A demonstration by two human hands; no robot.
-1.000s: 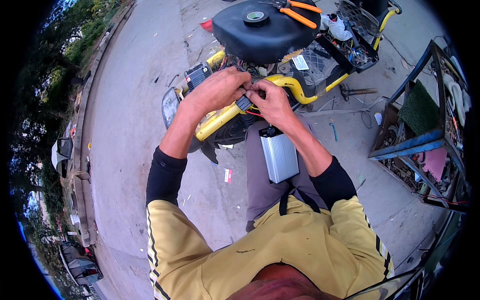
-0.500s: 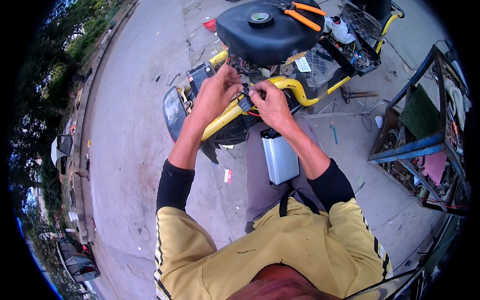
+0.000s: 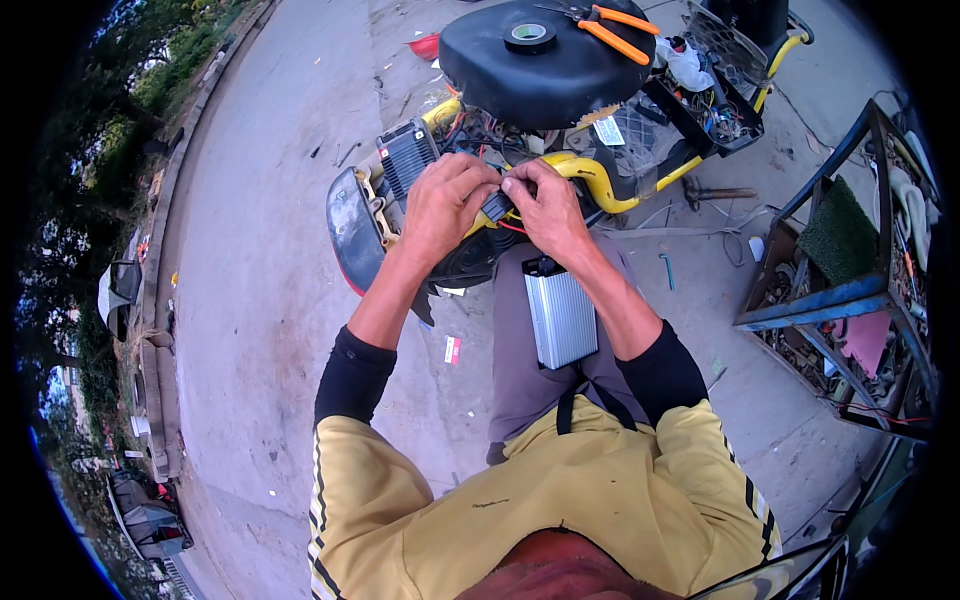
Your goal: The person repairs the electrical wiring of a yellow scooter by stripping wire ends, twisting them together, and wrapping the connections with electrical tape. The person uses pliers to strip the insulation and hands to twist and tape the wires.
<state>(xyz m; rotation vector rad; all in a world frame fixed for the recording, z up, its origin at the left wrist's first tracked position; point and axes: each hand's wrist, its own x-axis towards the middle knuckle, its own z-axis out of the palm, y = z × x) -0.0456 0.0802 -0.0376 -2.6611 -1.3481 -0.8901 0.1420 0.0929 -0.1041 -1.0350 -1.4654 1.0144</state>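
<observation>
My left hand (image 3: pixel 445 205) and my right hand (image 3: pixel 547 208) meet over the yellow frame tube (image 3: pixel 580 168) of a stripped scooter, fingertips pinched close together on thin black wires, mostly hidden by the fingers now. Just below the fingertips sits a dark, block-shaped connector (image 3: pixel 495 207), with a red wire (image 3: pixel 512 228) beside it. Left of my left hand, a finned grey-black box (image 3: pixel 405 155) rests on the scooter. A silver ribbed metal box (image 3: pixel 562 318) lies across my lap.
Beyond my hands, a black seat (image 3: pixel 545 75) carries a tape roll (image 3: pixel 528 38) and orange-handled pliers (image 3: pixel 615 35). A hammer (image 3: pixel 720 192) lies on the ground at right, near a blue-edged metal rack (image 3: pixel 815 312) full of scrap. A parts-filled tray (image 3: pixel 735 130) sits behind.
My left hand has shifted slightly right and down, its fingertips closing in against my right hand's. The wires seen between them are now mostly covered. My right hand has barely moved.
</observation>
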